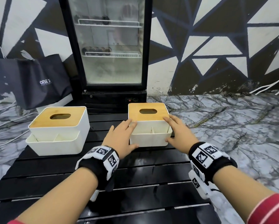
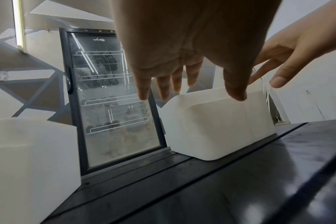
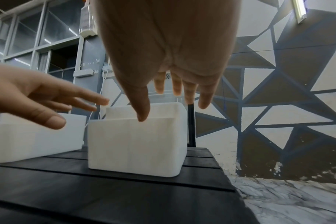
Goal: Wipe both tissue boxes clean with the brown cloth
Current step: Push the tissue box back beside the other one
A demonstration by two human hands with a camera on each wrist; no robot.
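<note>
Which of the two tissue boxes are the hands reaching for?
The right-hand tissue box, in front of the fridge's right edge. The left hand and right hand flank it with open fingers; the left-hand tissue box stands apart, untouched.

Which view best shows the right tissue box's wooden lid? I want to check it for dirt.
The head view: the right tissue box shows its whole wooden lid and oval slot from above. Both wrist views look from table height and show only its white walls, not the lid top.
</note>
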